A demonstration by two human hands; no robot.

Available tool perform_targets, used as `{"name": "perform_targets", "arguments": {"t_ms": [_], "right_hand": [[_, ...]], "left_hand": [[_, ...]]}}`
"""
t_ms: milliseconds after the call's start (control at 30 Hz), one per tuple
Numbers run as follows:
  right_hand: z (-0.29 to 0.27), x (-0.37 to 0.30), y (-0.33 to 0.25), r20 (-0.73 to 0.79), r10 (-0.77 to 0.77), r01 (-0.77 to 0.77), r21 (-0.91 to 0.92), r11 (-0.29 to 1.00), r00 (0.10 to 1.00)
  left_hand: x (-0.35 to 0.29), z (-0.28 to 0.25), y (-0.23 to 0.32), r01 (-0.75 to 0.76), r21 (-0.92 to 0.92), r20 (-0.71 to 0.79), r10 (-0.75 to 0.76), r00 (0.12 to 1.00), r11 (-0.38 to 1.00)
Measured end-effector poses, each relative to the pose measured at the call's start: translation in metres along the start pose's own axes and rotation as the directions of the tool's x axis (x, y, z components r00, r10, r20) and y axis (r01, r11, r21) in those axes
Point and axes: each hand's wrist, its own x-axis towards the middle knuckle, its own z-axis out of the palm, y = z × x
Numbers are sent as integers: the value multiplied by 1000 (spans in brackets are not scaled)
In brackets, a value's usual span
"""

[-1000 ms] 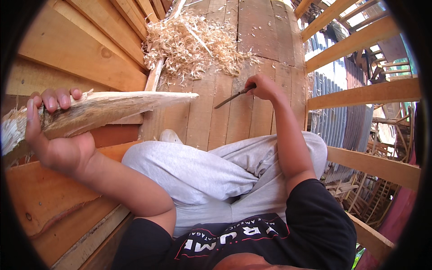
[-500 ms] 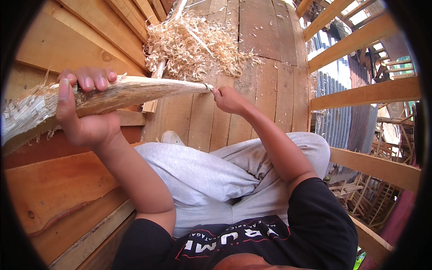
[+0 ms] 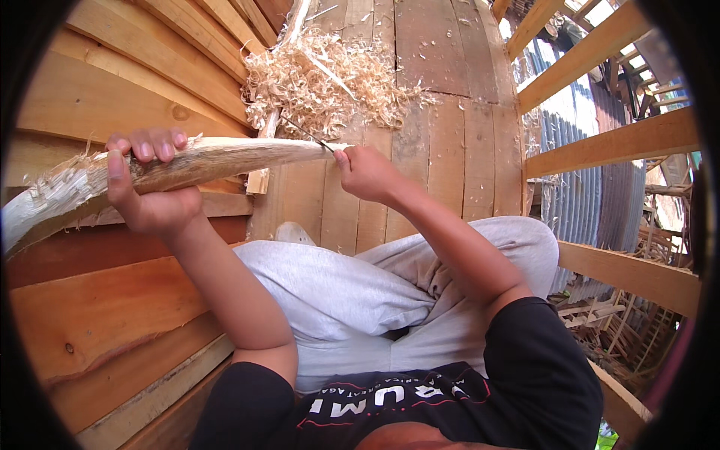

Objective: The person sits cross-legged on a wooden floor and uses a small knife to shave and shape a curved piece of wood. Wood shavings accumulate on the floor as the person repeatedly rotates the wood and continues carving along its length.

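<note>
A long piece of pale, partly carved wood (image 3: 240,154) stretches from the left rim toward the middle, rough and splintered at its thick end and shaved smooth at its narrow tip. Under its thicker part, my left hand (image 3: 161,206) is wrapped round it, thumb on the near side and fingers over the top. At the narrow tip, my right hand (image 3: 369,175) is closed on a knife. The knife's thin dark blade (image 3: 309,135) slants across the tip, pointing up and left. My right fingers hide its handle.
A heap of curled wood shavings (image 3: 322,82) lies beyond the tip on the plank floor (image 3: 442,150). Stacked boards (image 3: 112,82) line the left side. To the right stands a slatted wooden railing (image 3: 611,142), with corrugated metal sheets (image 3: 574,187) behind it. My crossed legs are below.
My right hand has shifted a little left and nearer to me. The knife blade now shows across the wood's tip, where it was barely visible before. My left hand keeps its grip.
</note>
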Motion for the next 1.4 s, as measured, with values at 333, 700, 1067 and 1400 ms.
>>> {"name": "perform_targets", "arguments": {"t_ms": [333, 700, 1067, 1400], "right_hand": [[-12, 4, 11, 135, 158, -151, -61, 987, 978], [-1, 4, 22, 100, 161, -159, -35, 987, 982], [1, 8, 44, 83, 132, -130, -21, 991, 988], [5, 5, 12, 23, 175, -169, -158, 973, 984]], "left_hand": [[-4, 13, -1, -4, 13, 0, 4, 1000, 1000], [-2, 4, 2, 4, 11, 4, -4, 1000, 1000], [-3, 5, 0, 28, -7, 78, -27, 997, 1000], [-8, 1, 4, 17, -10, -22, -17, 1000, 1000]]}}
